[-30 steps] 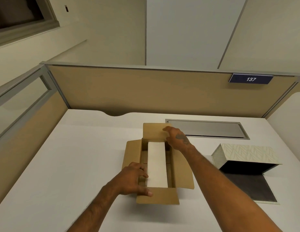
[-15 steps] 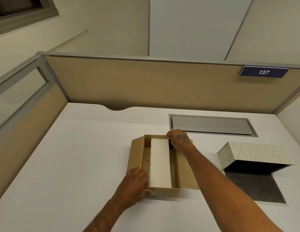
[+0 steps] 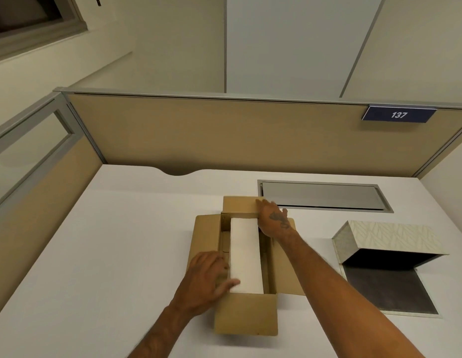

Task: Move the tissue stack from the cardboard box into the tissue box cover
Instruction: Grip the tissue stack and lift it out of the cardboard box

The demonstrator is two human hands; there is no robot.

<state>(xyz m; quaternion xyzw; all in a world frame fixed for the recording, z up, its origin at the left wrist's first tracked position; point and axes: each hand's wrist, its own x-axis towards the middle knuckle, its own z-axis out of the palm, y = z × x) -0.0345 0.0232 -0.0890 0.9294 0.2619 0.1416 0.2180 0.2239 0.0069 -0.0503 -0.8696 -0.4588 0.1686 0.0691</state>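
Observation:
A brown cardboard box [image 3: 246,316] lies in the middle of the white desk with all its flaps folded outward. Inside it lies a long white tissue stack [image 3: 245,251], pointing away from me. My left hand [image 3: 206,275] is at the stack's near left corner, with the thumb across its top and the fingers down in the gap beside it. My right hand [image 3: 272,220] lies palm down over the stack's far right corner, its spread fingers reaching onto the far flap. The leaf-patterned tissue box cover [image 3: 390,237] stands open to the right, with its dark base panel [image 3: 384,290] flat on the desk.
A grey metal cable hatch [image 3: 323,195] is set into the desk behind the box. Tan partition walls [image 3: 224,135] close off the back and left sides of the desk. A blue sign reading 137 [image 3: 399,115] hangs on the partition at the upper right.
The near and far flaps, out of sight half a second ago, now lie folded outward. My left thumb has moved onto the stack's near end, and my right hand has flattened over the far corner.

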